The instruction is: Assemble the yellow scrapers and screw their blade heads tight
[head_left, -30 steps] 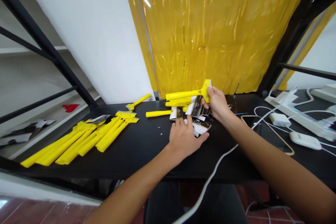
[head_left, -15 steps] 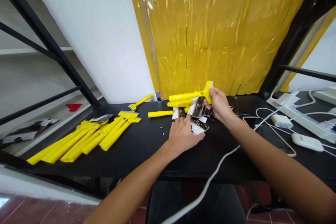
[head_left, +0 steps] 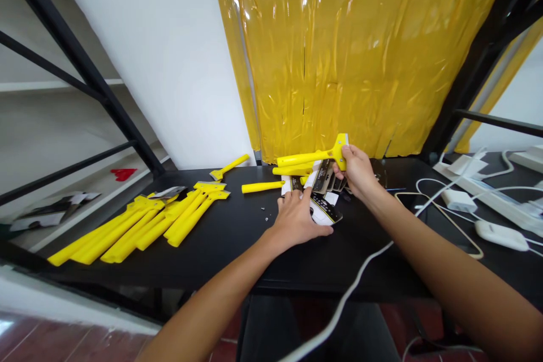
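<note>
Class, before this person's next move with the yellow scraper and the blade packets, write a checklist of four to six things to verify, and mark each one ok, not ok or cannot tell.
1. Right hand has a firm grip on the yellow scraper at its head end: ok.
2. Scraper is lifted off the black table: ok.
3. Left hand rests on the blade packets: ok.
4. A blade is fitted in the held scraper's head: cannot tell.
5. The small screws lie apart from the left hand: ok.
6. The white cable lies off the work spot: not ok, it runs under the right forearm.
</note>
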`<state>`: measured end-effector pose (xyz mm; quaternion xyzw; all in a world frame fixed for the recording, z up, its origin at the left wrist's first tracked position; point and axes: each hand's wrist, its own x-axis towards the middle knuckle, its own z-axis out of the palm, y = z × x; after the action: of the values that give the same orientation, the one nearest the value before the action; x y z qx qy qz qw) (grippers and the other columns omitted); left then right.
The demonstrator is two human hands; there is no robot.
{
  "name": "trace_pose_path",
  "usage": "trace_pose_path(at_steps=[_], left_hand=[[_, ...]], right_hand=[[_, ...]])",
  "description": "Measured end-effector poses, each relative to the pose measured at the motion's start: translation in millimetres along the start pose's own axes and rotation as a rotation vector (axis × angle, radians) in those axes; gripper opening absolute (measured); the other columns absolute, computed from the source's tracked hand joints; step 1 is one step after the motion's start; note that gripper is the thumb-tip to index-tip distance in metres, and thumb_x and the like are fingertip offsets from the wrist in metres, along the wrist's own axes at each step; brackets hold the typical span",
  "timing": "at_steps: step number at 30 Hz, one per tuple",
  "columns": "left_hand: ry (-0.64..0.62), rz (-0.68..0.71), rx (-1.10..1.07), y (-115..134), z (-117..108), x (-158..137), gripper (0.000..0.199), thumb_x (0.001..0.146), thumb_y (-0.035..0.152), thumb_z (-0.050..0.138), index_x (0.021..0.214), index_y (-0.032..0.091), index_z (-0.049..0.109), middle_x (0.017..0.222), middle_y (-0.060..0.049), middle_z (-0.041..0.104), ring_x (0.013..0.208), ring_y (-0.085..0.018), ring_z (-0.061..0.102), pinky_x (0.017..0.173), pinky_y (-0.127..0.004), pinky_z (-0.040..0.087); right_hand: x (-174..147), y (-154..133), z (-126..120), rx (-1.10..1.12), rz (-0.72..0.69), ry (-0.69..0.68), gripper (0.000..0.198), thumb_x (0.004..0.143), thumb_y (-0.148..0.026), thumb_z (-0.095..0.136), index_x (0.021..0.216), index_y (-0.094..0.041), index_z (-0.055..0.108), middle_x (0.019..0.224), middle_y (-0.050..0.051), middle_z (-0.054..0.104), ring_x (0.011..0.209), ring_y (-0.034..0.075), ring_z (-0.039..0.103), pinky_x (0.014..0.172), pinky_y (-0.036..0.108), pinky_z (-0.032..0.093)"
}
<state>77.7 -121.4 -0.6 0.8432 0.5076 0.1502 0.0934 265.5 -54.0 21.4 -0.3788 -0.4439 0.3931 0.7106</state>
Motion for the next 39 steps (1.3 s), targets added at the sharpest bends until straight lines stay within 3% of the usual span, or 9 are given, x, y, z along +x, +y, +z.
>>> trace_pose_path(at_steps=[7, 10, 15, 20, 25, 29, 34, 39], left_hand=[[0.069, 0.098, -0.255, -8.7, -24.5, -18.4, 0.11, 0.064, 0.063, 0.082, 0.155, 0.03, 0.03, 0.146, -0.013, 0.046, 0.131, -0.035, 0.05, 0.108, -0.048, 0.044], [0.217, 0.197, -0.338, -17.5, -42.6, -5.7, 0.106, 0.068, 0.061, 0.081, 0.154, 0.027, 0.029, 0.147, -0.013, 0.044, 0.134, -0.032, 0.048, 0.112, -0.045, 0.042], [0.497, 0.383, -0.239, -41.2, -72.3, 30.9, 0.101, 0.072, 0.049, 0.083, 0.152, 0.023, 0.029, 0.148, -0.015, 0.044, 0.137, -0.031, 0.045, 0.117, -0.046, 0.038], [0.67, 0.493, -0.143, -70.4, -74.2, 53.5, 0.097, 0.072, 0.044, 0.085, 0.15, 0.023, 0.031, 0.146, -0.016, 0.044, 0.138, -0.034, 0.043, 0.115, -0.051, 0.038], [0.689, 0.562, -0.175, -87.8, -59.1, 56.7, 0.097, 0.071, 0.044, 0.086, 0.149, 0.024, 0.034, 0.147, -0.016, 0.044, 0.14, -0.034, 0.042, 0.116, -0.052, 0.038], [0.681, 0.589, -0.312, -94.2, -50.0, 57.5, 0.099, 0.064, 0.046, 0.091, 0.147, 0.027, 0.039, 0.151, -0.016, 0.043, 0.142, -0.034, 0.041, 0.11, -0.049, 0.046], [0.618, 0.486, -0.677, -85.9, -42.1, 54.1, 0.093, 0.066, 0.042, 0.09, 0.146, 0.032, 0.044, 0.16, -0.013, 0.036, 0.148, -0.035, 0.034, 0.11, -0.047, 0.045], [0.48, 0.405, -1.152, -66.1, -36.5, 49.0, 0.065, 0.081, 0.037, 0.079, 0.14, 0.03, 0.053, 0.162, -0.009, 0.037, 0.149, -0.032, 0.034, 0.115, -0.043, 0.04]], right_hand=[[1.7, -7.8, 0.6, 0.068, -0.016, 0.104, 0.026, 0.091, -0.042, 0.061, 0.081, -0.021, 0.049, 0.063, -0.006, 0.051, 0.041, 0.006, 0.046, 0.031, 0.015, 0.027], [2.7, -10.6, -0.2, 0.081, -0.02, 0.18, 0.025, 0.094, -0.04, 0.058, 0.08, -0.022, 0.048, 0.062, -0.007, 0.05, 0.041, 0.005, 0.045, 0.031, 0.014, 0.027], [4.6, -12.9, -1.5, 0.114, -0.059, 0.264, 0.027, 0.095, -0.04, 0.057, 0.079, -0.022, 0.045, 0.061, -0.007, 0.048, 0.041, 0.006, 0.046, 0.032, 0.014, 0.028], [5.2, -9.3, -1.2, 0.118, -0.045, 0.231, 0.032, 0.092, -0.047, 0.063, 0.079, -0.022, 0.046, 0.063, -0.007, 0.048, 0.041, 0.006, 0.046, 0.033, 0.014, 0.026], [-1.2, -2.4, 3.1, 0.09, 0.051, 0.081, 0.024, 0.092, -0.036, 0.061, 0.079, -0.02, 0.05, 0.063, -0.006, 0.049, 0.041, 0.004, 0.042, 0.034, 0.013, 0.025], [-6.8, 0.8, 7.3, 0.134, 0.144, 0.014, 0.018, 0.093, -0.028, 0.057, 0.079, -0.02, 0.049, 0.062, -0.005, 0.048, 0.041, 0.005, 0.041, 0.033, 0.013, 0.023], [-8.3, 2.0, 9.8, 0.229, 0.28, 0.013, 0.014, 0.093, -0.02, 0.052, 0.08, -0.02, 0.047, 0.064, -0.004, 0.047, 0.04, 0.005, 0.037, 0.032, 0.013, 0.02], [-13.1, 4.3, 16.0, 0.27, 0.304, 0.025, 0.014, 0.096, -0.016, 0.043, 0.083, -0.019, 0.049, 0.069, -0.002, 0.051, 0.041, 0.005, 0.039, 0.032, 0.014, 0.023]])
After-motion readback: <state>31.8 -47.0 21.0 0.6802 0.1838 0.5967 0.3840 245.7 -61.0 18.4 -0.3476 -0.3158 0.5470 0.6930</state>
